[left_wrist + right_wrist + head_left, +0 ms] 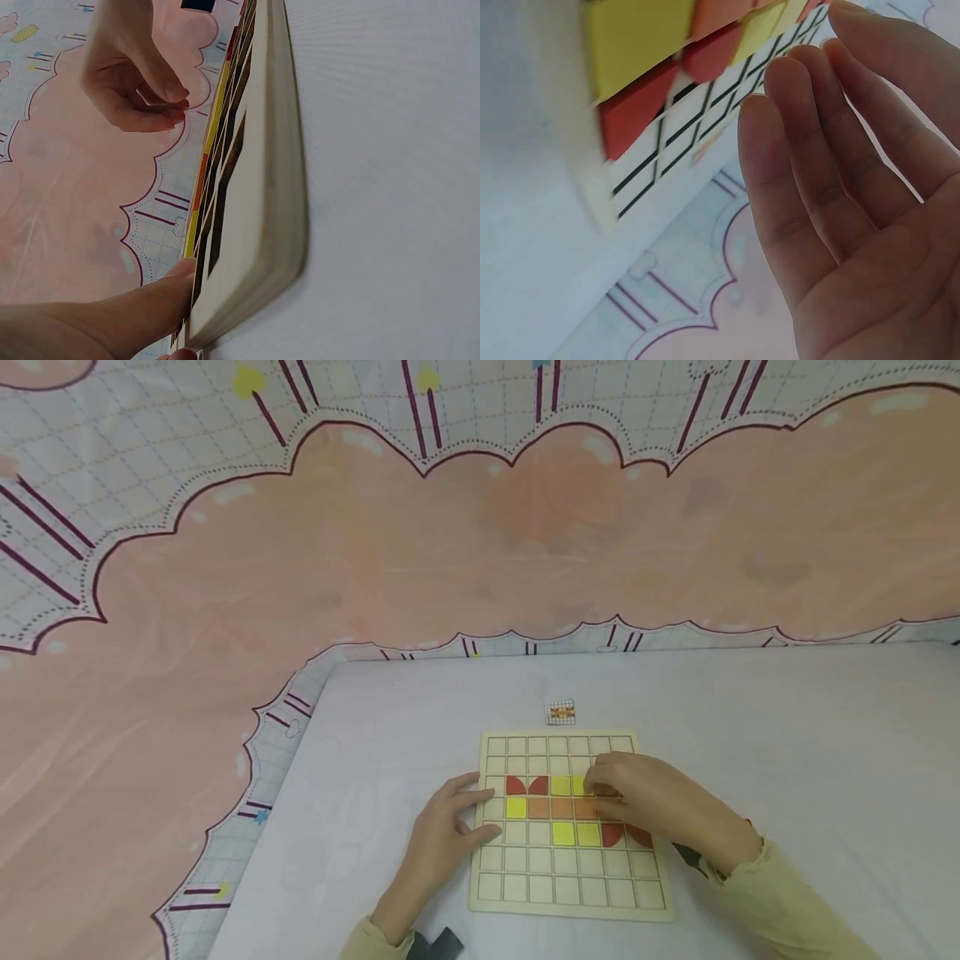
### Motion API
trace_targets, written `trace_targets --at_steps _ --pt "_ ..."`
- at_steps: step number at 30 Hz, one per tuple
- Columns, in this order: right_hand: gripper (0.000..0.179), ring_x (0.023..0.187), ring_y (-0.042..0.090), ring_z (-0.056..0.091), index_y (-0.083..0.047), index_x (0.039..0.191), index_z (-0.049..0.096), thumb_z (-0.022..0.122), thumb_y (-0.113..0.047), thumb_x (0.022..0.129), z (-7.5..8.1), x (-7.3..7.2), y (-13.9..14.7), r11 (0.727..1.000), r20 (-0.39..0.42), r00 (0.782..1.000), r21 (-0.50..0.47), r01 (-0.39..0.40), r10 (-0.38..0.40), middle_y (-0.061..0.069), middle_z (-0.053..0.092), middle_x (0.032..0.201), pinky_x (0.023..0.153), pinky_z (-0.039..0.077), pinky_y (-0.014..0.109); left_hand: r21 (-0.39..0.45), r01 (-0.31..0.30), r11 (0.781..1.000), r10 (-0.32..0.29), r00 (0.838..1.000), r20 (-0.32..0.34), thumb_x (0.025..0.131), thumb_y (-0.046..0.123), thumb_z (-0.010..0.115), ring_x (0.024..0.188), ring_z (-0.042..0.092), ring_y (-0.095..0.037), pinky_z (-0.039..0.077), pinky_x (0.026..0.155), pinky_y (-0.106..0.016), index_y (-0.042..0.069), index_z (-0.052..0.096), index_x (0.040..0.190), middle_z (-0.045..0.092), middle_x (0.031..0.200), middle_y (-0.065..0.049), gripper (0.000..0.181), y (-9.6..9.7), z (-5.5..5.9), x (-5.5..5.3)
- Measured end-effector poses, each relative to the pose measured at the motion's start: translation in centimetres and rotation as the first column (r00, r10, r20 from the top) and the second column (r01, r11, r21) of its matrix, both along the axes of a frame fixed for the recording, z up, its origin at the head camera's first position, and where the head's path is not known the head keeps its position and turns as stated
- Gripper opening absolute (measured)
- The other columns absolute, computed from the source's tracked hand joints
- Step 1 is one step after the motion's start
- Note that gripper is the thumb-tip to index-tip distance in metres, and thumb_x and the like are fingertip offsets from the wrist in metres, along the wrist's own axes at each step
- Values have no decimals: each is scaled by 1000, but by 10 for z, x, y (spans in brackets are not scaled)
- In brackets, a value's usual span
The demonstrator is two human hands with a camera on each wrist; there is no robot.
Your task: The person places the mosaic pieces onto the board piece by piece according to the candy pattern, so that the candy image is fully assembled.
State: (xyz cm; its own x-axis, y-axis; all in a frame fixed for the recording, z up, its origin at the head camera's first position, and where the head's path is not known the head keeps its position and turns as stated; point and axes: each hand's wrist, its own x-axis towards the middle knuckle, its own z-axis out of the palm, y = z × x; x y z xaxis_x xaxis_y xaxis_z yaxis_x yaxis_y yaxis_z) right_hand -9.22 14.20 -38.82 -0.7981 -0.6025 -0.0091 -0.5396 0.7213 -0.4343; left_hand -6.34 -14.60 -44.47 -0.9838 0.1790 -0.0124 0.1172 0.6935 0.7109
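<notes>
A pale wooden grid board (577,902) lies flat, with yellow, orange and red tiles in its three middle rows. My left hand (442,835) is at the board's left edge, fingers spread and thumb resting on the rim. In the left wrist view the thumb (150,307) lies against the corner of the board. My right hand (645,793) reaches over the right part of the board, hiding some tiles. A yellow tile (637,45) and a red tile (637,112) show beside its fairly straight fingers (765,157). No tile is plainly visible in that palm.
A small card (560,712) with a gridded picture lies just beyond the board's far edge. The board stands on a white tabletop (405,710). Behind it hangs a pink cloud-patterned cloth (450,552). Dark straps (437,945) show at the wrists.
</notes>
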Motion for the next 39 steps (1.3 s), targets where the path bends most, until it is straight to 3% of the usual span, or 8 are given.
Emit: trace_targets --at_steps 9,18,22,31,39 --pt "12 81 5 54 -19 96 74 79 -19 85 1 7 14 996 19 998 56 67 -68 -11 65 93 75 57 29 0 5 1000 -5 1000 -4 79 21 84 60 54 2 51 58 -15 10 69 124 51 146 -8 49 0 -1 1" --pt "16 82 5 58 -18 96 75 80 -13 82 -4 18 34 996 -86 995 69 53 -47 -11 66 93 73 58 27 0 11 1000 -11 1000 -20 79 20 84 59 54 2 51 58 -15 10 69 123 52 145 -8 48 0 -3 0" --pt "17 83 5 59 -18 99 75 78 -13 83 -5 23 43 995 -85 994 68 78 -72 -12 66 94 74 59 29 5 15 1000 -15 1000 -23 79 20 84 59 53 2 51 57 -16 10 69 123 51 145 -8 48 -1 -3 1" --pt "19 96 22 67 -16 95 74 83 -18 79 -10 32 69 981 -75 986 110 157 -150 -6 68 98 81 61 41 -3 20 1000 -20 999 -25 79 21 84 60 53 2 50 57 -16 10 69 123 51 146 -8 48 -1 -4 1" --pt "21 95 25 67 -16 95 75 85 -18 77 -18 37 93 974 -64 980 115 195 -189 -5 68 97 80 61 44 -5 13 1000 -13 1000 -25 78 21 84 60 53 2 50 57 -16 10 69 123 51 146 -8 49 -2 -4 2"
